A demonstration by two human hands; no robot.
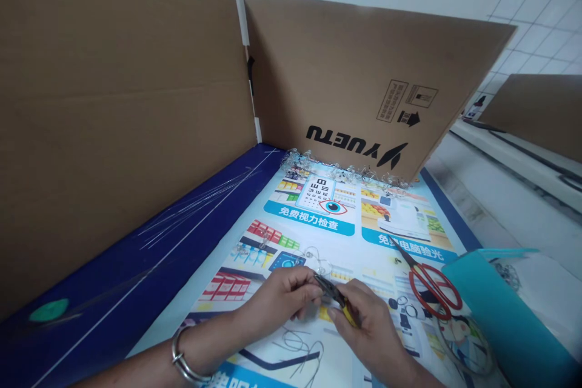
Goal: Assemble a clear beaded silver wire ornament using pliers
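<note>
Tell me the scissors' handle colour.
The scissors' handles are red, seen best in the head view.

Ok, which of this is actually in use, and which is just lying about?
In use: left hand, right hand, yellow-handled pliers, fine wire loops.
Lying about: red-handled scissors, loose bent wires, teal plastic folder, cardboard panel.

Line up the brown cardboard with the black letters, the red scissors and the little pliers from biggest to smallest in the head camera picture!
1. The brown cardboard sheet looks biggest.
2. The red-handled scissors come next.
3. The small pliers look smallest, though they are partly hidden.
</note>
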